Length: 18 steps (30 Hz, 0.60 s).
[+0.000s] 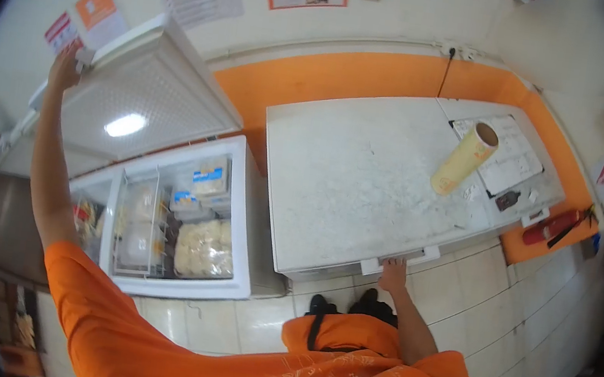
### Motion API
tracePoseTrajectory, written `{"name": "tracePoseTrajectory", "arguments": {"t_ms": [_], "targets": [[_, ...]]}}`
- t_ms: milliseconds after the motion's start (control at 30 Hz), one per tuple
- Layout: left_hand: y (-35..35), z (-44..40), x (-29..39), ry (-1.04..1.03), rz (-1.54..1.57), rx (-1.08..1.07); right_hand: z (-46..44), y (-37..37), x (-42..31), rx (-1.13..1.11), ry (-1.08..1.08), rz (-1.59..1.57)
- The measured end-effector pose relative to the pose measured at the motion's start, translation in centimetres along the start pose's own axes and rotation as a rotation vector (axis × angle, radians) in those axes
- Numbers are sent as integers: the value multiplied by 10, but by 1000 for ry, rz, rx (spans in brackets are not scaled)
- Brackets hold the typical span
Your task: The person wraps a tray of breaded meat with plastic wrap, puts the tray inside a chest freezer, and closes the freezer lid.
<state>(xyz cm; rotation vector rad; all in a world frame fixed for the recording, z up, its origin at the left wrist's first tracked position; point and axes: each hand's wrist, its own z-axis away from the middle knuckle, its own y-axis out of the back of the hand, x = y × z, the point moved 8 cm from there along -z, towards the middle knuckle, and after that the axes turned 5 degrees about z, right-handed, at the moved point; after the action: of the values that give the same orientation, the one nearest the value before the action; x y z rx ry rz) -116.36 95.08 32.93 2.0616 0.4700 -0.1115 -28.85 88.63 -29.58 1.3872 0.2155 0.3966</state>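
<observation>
My left hand [65, 71] is raised at the upper left, its fingers closed on the handle of the raised freezer lid [178, 84]. Below the lid stands the uncovered chest freezer [246, 219]. Inside are clear bags of pale food [204, 248], containers with blue labels [208, 178] and a white wire basket [153, 226]. Lower right of centre, my right hand [393, 274] grips the white front handle [424, 256] of a second chest freezer [350, 172], whose lid is down. Part of that handle is hidden behind my fingers.
A large roll of plastic wrap [464, 160] stands on the second freezer's lid, near a clipboard with papers [509, 151] and a small dark object [507, 200]. A red fire extinguisher [550, 227] stands to the right. Tiled floor [454, 308] runs in front of the freezers.
</observation>
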Motion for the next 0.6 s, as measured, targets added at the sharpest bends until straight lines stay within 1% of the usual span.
{"name": "tracePoseTrajectory", "arguments": {"t_ms": [67, 133, 167, 200, 233, 267, 300, 333, 400, 433, 467, 500, 533, 600], "targets": [[11, 32, 23, 16, -42, -4, 6, 7, 3, -89, -8, -102], [13, 53, 26, 85, 4, -158, 2, 1, 6, -80, 24, -110], [26, 65, 38, 103, -6, -171, 0, 5, 7, -68, 13, -89], [37, 92, 59, 103, 113, -257, 5, 4, 5, -66, 11, -72], [48, 116, 75, 120, 158, -313, 7, 3, 1, -82, 48, -74], [59, 140, 92, 140, 203, -368, 6, 5, 4, -54, 11, -93], [67, 159, 113, 85, 287, -423, 4, 9, 6, -25, -25, -113], [73, 177, 123, 32, 374, -472, 3, 9, 1, -39, 18, -118], [66, 214, 114, 108, 358, -523, 0, 5, 5, -66, -47, -59], [49, 234, 107, 150, 368, -556, -1, 5, 0, -74, -19, -68], [30, 257, 91, -214, 314, -350, -1, 8, 0, -27, -36, -90], [23, 281, 103, 21, 298, -653, 1, 9, 4, 17, -63, -113], [5, 309, 90, 179, 185, -752, 1, 6, 7, 10, -65, -130], [3, 358, 112, 138, 185, -671, 2, 2, 6, 71, -69, -116]]}}
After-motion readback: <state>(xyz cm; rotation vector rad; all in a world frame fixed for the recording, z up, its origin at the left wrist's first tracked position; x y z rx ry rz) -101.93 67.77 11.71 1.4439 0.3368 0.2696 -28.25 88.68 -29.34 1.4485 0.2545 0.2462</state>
